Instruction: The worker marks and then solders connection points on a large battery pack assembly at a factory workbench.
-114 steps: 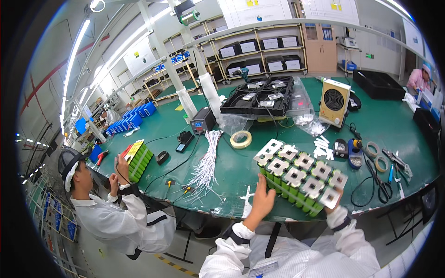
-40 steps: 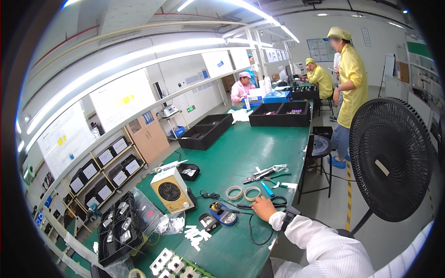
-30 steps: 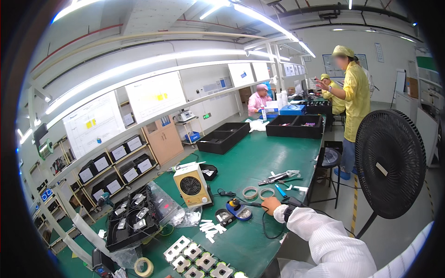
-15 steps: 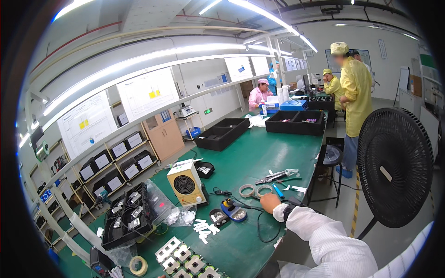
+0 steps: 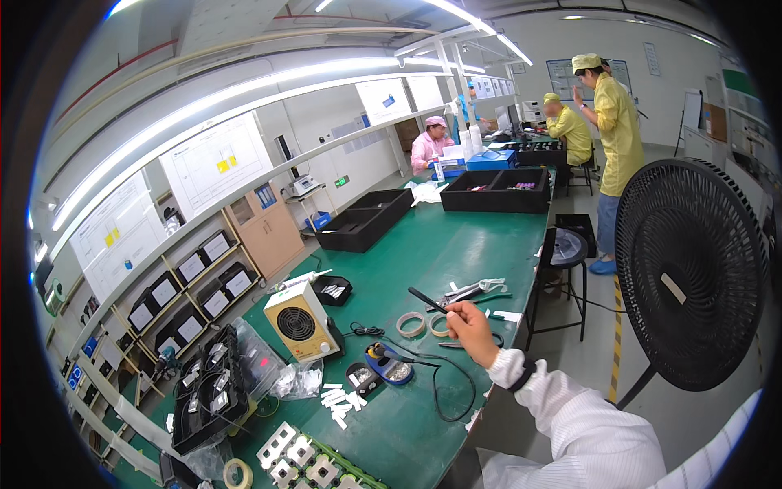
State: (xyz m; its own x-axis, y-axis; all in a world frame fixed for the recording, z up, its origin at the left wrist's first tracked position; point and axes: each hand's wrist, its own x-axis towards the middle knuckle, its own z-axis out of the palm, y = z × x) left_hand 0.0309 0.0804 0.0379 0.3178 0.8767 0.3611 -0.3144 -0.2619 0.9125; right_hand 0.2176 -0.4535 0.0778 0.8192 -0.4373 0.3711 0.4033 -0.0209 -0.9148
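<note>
My right hand (image 5: 474,330) is raised over the right edge of the green bench (image 5: 391,253), fingers closed around a slim black pen-shaped tool (image 5: 427,300). The tool points up and to the left; its exact kind is unclear. Below and beside the hand lie two tape rolls (image 5: 410,324), one partly hidden by the fingers. Just beyond are pliers with green handles (image 5: 492,297) and a metal hand tool (image 5: 464,292). My left hand is out of view. At the near edge sits a battery-cell holder block (image 5: 305,464) with white square pieces on it.
A soldering iron stand (image 5: 389,365), white strips (image 5: 340,401) and a cream blower (image 5: 303,323) stand left of my hand. A black tray of parts (image 5: 210,391) is farther left. A large black fan (image 5: 692,269) and a stool (image 5: 564,248) stand right. Co-workers (image 5: 615,138) are at the far end.
My right hand has lifted off the bench edge and now holds up the black tool. The view has shifted slightly to the right. A standing co-worker has raised a hand.
</note>
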